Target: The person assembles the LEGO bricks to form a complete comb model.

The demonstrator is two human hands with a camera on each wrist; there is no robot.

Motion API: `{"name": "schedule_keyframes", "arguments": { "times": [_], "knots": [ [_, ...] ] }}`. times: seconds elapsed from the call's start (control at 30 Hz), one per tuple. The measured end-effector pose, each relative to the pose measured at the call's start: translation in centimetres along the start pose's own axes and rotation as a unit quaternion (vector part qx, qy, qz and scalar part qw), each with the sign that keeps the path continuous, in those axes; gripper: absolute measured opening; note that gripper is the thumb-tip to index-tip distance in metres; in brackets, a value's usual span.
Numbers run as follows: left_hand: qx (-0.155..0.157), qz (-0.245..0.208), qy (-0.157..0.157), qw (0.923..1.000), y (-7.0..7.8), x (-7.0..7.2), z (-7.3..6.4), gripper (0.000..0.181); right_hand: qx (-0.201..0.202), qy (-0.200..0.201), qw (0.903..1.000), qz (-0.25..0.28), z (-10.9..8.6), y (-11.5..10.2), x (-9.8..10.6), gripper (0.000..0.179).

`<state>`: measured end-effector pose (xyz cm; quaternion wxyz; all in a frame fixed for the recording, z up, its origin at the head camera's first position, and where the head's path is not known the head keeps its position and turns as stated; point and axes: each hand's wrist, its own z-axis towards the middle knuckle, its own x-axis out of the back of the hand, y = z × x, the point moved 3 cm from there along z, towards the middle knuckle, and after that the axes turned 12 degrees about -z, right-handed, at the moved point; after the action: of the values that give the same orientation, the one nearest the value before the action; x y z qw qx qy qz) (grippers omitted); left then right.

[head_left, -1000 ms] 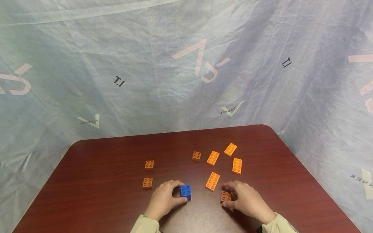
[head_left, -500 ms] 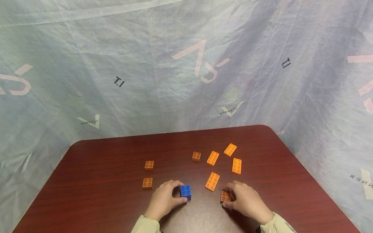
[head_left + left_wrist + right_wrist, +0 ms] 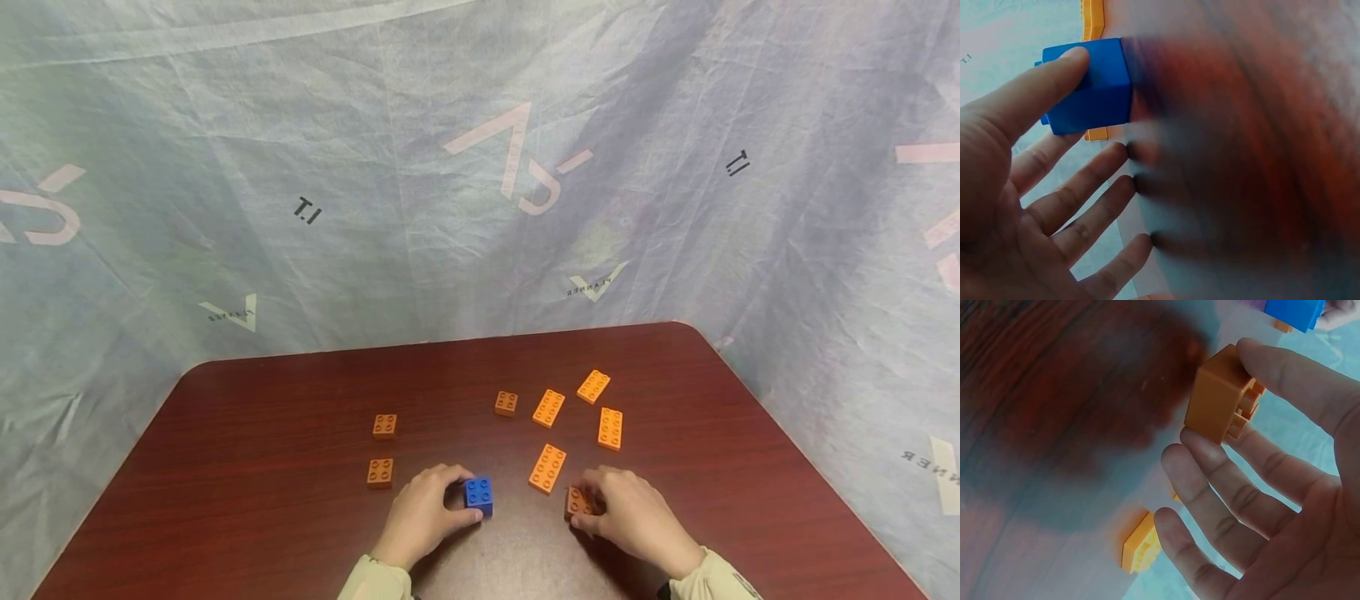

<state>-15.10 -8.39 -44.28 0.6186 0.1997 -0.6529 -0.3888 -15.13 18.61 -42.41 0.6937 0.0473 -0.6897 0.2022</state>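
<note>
My left hand (image 3: 425,514) pinches a blue toy building brick (image 3: 478,496) with four studs between thumb and index finger. In the left wrist view the brick (image 3: 1094,87) sits right at the table top, with the other fingers spread below it. On the right, my right hand (image 3: 637,517) pinches a brown-orange square building brick (image 3: 577,503) between thumb and fingers. The right wrist view shows this brick (image 3: 1219,394) with its studs turned toward the palm. Part of it is hidden by the fingers in the head view.
Several light orange oblong bricks (image 3: 547,467) lie ahead of my right hand. Brown-orange square bricks lie at the left (image 3: 380,472) and farther back (image 3: 506,403). The dark red table (image 3: 285,400) ends at a grey cloth (image 3: 405,208) hung behind and at the sides.
The brown-orange brick in my right hand has shifted slightly to the left and turned a little between the fingers. My left hand and the blue brick have stayed put.
</note>
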Motion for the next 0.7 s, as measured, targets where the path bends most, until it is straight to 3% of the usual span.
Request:
{"name": "schedule_keyframes", "arguments": {
  "times": [0.7],
  "knots": [
    [-0.002,-0.005,-0.001,1.0000,0.0,0.2,0.0,0.036,-0.005,0.030,0.9995,-0.003,0.8,-1.0,1.8,0.029]
  ]
}}
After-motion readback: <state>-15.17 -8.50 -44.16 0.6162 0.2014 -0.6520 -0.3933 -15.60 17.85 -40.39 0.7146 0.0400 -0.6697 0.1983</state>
